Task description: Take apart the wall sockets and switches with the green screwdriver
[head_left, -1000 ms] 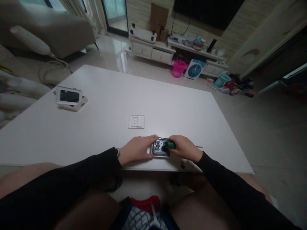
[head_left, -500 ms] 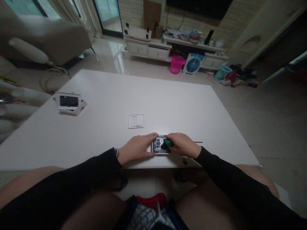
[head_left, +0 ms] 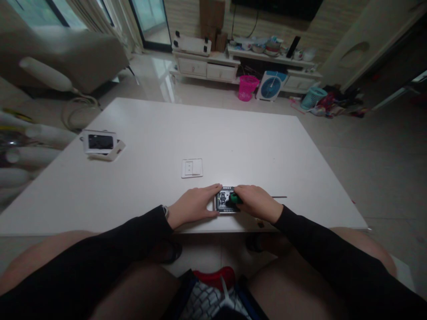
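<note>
Seen from the head camera, a person in black sleeves works at the near edge of a white counter (head_left: 250, 142). The left hand (head_left: 195, 205) steadies a black-and-silver panel (head_left: 222, 201), thumb and fingers spread around its left side. The right hand (head_left: 256, 200) is curled around a green-handled tool (head_left: 235, 198), held over the panel's right half; the tool's tip is hidden. A thin dark rod (head_left: 280, 197) shows just beyond the right hand, its other end out of sight. A white switch plate (head_left: 192, 168) lies near the panel, farther from the person and to the left. White boxes (head_left: 118, 150), one framing a dark rectangle, rest at the counter's far left. Across the floor, a pink basket (head_left: 247, 89) stands beside a blue-and-white fan (head_left: 271, 86).
</note>
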Demonstrator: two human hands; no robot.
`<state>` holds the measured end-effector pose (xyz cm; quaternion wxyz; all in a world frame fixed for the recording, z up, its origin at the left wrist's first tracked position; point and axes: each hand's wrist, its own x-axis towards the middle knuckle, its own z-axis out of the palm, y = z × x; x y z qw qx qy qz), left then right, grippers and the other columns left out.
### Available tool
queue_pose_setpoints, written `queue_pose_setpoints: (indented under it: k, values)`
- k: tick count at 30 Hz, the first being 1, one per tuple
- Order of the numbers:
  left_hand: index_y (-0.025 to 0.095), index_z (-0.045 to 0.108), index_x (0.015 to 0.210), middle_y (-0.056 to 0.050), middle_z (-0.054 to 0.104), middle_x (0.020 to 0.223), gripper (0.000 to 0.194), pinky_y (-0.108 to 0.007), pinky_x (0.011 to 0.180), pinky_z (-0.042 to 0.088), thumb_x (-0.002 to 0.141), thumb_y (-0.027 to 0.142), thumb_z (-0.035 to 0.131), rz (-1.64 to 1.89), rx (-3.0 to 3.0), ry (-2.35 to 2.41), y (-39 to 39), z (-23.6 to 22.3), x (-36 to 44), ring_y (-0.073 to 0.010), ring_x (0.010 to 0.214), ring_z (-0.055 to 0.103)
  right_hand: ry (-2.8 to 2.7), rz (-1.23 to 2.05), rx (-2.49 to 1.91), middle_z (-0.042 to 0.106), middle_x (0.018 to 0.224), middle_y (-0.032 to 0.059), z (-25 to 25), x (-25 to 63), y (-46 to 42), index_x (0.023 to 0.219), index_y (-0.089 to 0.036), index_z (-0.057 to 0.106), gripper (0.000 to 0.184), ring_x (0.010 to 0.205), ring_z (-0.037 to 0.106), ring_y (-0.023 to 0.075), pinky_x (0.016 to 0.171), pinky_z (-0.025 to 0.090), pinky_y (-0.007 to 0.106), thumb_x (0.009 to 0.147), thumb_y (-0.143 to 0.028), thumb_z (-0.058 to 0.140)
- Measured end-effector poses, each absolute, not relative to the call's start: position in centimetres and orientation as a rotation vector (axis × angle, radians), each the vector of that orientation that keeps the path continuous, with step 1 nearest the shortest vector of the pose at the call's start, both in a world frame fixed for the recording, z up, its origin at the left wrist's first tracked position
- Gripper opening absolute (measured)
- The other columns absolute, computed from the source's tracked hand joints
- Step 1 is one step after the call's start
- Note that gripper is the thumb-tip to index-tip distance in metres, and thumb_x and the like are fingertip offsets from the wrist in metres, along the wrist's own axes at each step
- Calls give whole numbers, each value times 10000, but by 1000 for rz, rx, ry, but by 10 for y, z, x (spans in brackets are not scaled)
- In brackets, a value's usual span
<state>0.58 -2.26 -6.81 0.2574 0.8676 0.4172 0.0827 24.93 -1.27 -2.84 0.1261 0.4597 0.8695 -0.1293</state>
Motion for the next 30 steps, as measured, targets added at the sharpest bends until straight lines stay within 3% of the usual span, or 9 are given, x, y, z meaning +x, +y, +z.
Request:
queue_pose_setpoints:
  k: [17, 30]
  values:
    - [228, 451, 1558, -140, 518, 1604, 811, -514, 1111, 549, 840, 418, 778, 231, 2366, 1120, -22, -71, 5, -365, 1359, 626, 2531, -292, 1368, 753, 1074, 118, -32, 246, -17, 1086, -139, 657, 166, 870, 711, 234, 652, 360, 322, 941, -197, 601]
    - [229, 456, 1553, -144, 532, 1592, 801, -538, 1090, 563, 846, 414, 783, 269, 2371, 1100, -22, -73, 4, -377, 1351, 630, 2557, -402, 1403, 778, 1024, 82, -29, 254, -11, 977, -183, 683, 91, 847, 694, 208, 660, 316, 305, 899, -215, 647]
